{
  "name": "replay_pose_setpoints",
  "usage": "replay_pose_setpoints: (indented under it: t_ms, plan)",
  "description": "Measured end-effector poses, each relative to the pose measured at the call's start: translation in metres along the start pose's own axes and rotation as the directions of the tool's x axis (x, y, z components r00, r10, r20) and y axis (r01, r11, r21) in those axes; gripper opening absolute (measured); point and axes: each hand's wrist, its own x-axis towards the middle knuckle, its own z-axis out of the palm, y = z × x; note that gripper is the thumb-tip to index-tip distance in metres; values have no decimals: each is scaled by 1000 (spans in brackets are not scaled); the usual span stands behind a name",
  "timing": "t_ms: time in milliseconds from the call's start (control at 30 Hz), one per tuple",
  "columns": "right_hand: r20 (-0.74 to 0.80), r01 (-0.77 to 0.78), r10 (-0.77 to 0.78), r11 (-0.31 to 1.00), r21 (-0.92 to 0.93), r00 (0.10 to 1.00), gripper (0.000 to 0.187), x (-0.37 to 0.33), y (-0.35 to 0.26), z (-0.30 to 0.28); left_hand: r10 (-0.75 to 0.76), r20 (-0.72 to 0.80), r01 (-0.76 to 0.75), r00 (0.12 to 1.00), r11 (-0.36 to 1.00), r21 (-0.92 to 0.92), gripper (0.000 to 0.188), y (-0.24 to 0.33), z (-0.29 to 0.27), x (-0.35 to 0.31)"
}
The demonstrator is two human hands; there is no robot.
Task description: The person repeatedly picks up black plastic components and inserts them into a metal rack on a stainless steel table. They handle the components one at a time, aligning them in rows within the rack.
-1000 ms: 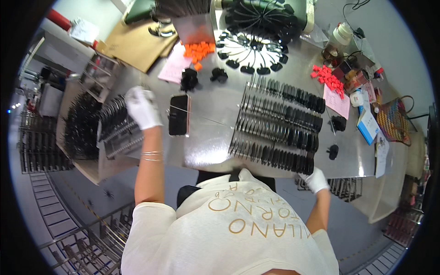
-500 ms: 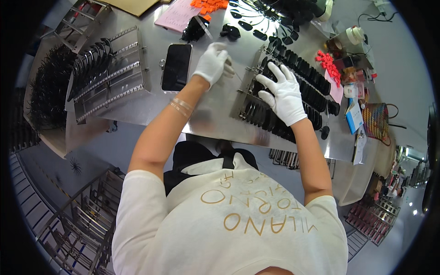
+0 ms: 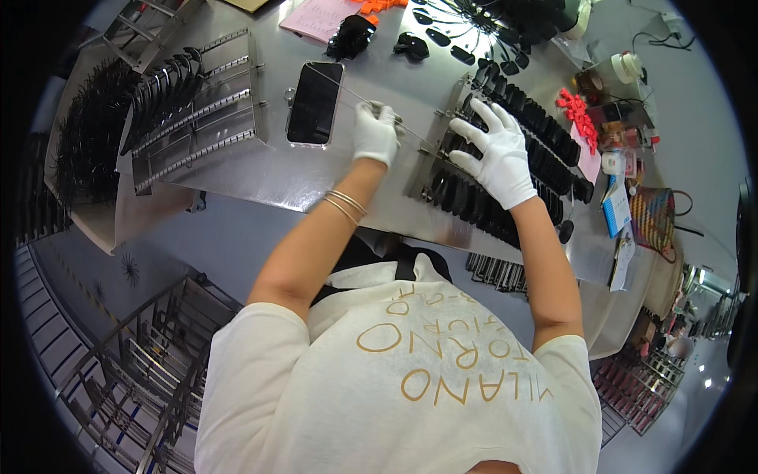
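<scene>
Rod (image 3: 351, 92) aslant, upper-left to lower-right

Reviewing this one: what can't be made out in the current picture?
All in the head view:
Left hand: its own back hides whether it closes on the thin rod.
Black pieces: some hidden beneath the right hand.
Orange pieces: cut off by the upper edge.

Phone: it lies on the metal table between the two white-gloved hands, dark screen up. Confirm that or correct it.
Not between the hands: the head view shows the phone to the left of both, beside the left hand, with the right hand farther right. It does lie dark screen up on the metal table.
</scene>
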Motion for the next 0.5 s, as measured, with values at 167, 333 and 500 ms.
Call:
replay_pose_setpoints:
  t_ms: [167,333,500]
  plan:
    - [-27,42,-42,999,-19,999,59,-5,5,4,45,-31,-41,998,990,135,23,-7,5,-18]
    - [-46,80,-81,997,-11,996,56,-10,12,2,-62,81,49,995,986,159,28,22,3,-23]
    - [-67,62,-63,998,-25,996,52,-9,11,6,-178,269,36,946,888,458,33,24,25,-53]
